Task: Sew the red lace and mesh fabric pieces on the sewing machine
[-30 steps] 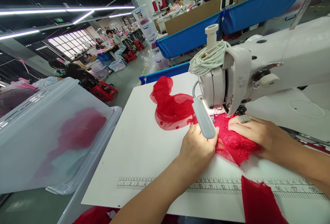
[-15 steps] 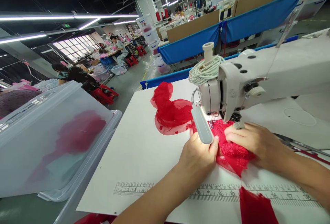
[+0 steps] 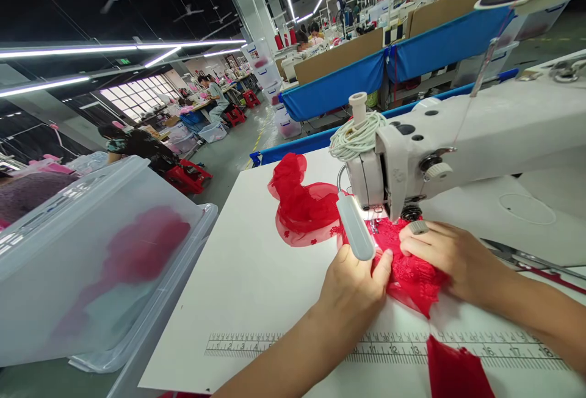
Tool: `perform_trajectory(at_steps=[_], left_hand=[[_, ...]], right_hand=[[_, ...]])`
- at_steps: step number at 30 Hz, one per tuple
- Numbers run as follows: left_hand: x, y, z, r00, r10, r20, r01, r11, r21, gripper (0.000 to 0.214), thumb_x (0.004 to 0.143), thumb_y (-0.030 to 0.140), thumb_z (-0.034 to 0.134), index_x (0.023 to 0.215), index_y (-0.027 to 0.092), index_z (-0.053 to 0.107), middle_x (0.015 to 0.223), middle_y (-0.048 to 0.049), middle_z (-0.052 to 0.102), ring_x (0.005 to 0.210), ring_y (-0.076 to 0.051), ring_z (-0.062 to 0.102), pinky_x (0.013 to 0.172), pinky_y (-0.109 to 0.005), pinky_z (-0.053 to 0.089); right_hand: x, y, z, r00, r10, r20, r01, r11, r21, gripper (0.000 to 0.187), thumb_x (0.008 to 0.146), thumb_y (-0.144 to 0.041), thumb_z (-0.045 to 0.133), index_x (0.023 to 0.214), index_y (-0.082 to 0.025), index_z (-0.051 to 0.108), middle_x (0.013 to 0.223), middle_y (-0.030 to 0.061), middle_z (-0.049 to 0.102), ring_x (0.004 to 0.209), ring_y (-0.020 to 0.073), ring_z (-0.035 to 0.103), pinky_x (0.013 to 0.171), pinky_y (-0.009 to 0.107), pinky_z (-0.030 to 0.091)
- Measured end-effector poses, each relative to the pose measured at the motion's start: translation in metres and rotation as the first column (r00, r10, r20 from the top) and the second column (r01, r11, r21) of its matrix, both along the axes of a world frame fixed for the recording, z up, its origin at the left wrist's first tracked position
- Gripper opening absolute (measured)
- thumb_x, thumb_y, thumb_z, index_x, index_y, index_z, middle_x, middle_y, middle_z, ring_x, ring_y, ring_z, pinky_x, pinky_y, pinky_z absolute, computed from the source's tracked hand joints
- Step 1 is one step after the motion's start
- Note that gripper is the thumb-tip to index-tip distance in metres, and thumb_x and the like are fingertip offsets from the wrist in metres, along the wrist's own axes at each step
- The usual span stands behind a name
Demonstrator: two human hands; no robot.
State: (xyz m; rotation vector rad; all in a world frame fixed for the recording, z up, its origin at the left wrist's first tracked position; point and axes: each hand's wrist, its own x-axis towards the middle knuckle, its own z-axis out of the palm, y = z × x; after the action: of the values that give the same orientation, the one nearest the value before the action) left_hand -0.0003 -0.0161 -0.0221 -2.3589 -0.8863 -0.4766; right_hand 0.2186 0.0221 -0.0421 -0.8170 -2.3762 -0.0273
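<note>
Far left, translucent bin, red contents showing through, beside white table. Next, sheer red fabric bunched on the table, trailing toward the grey lamp. Left hand just below the lamp: thumb at red lace, other fingertips hidden, can't tell if pinching. Lace lies between the hands, at the presser foot of the sewing machine. Right hand: fingers together, curled onto lace; thumb hidden, clamp unclear. Step looks like steadying lace for stitching; next move likely calls for layers flat, light guiding, fingertips clear of the foot.
</note>
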Motion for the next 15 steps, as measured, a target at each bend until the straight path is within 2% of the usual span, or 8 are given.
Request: perform_trajectory(at_steps=[7, 15], left_hand=[[-0.0014, -0.0013, 0.0006, 0.998, 0.010, -0.060, -0.012, 0.999, -0.039, 0.033, 0.088, 0.002, 0.057, 0.118, 0.012, 0.068, 0.101, -0.0166, 0.073, 0.070, -0.019, 0.067, 0.054, -0.030, 0.045], [-0.0026, 0.0021, 0.0011, 0.999, -0.013, 0.050, 0.014, 1.000, -0.023, 0.031, 0.087, 0.000, 0.056, 0.112, 0.012, 0.070, 0.093, -0.0149, 0.074, 0.074, -0.021, 0.068, 0.054, -0.030, 0.043]], right_hand=[[0.0017, -0.0021, 0.0009, 1.000, -0.027, 0.004, 0.028, 0.998, -0.051, 0.021, 0.086, -0.010, 0.040, 0.070, -0.024, 0.044, 0.068, 0.0029, 0.054, 0.064, 0.0204, 0.042, 0.057, 0.032, 0.031], [-0.0002, -0.0022, 0.0030, 0.998, -0.057, 0.020, 0.057, 0.998, -0.007, 0.021, 0.085, -0.008, 0.041, 0.071, -0.024, 0.041, 0.067, 0.0017, 0.052, 0.064, 0.0200, 0.040, 0.056, 0.032, 0.027]])
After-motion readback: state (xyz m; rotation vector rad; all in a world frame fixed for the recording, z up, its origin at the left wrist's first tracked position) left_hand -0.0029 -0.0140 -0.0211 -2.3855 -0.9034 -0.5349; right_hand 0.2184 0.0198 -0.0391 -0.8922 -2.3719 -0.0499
